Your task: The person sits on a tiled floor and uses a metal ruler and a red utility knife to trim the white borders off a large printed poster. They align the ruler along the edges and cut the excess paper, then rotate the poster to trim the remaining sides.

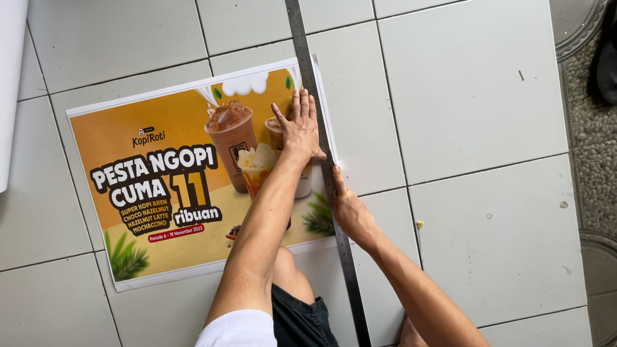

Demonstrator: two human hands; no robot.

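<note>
An orange printed poster (160, 128) with pictures of iced drinks and a white border lies flat on the pale floor tiles. A long steel ruler (302, 38) runs along its right edge, from the top of the view down to the bottom. My left hand (299, 128) presses flat on the poster's upper right corner, fingers spread, its edge against the ruler. My right hand (349, 212) rests lower, against the ruler's right side, with fingers curled and one fingertip pointing up along the ruler. Anything it holds is hidden.
My bent knee in dark shorts (292, 283) rests at the poster's lower edge. A white sheet (9, 83) lies at the far left. At the right, pebbled ground (594, 148) borders the tiles, with a round metal cover (581, 26) and a dark object (607, 58).
</note>
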